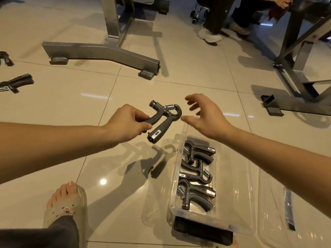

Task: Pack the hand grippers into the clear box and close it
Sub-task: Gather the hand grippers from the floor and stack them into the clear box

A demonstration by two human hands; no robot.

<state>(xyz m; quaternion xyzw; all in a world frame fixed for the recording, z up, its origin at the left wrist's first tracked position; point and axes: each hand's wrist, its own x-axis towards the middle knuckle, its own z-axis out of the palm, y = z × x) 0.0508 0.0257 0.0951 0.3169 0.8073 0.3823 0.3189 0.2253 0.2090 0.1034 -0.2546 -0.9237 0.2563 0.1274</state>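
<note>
- One hand gripper (163, 120) is pinched by its handle in the left hand (129, 122); the right hand (206, 115) is spread open, empty, at its 3 o'clock.
- Three grippers (197, 176) are already laid in the clear box (232, 203), at 5 o'clock.
- Two loose grippers (16, 83) are left on the floor (71, 104) at 9 o'clock; the lid (279, 221) is still off.

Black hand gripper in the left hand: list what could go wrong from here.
1. The left hand pinches only one handle of the black hand gripper; passing it to the open right hand might drop it on the tiles.
2. Three grippers fill one side of the clear plastic box; careless placement may stop the lid closing.
</note>
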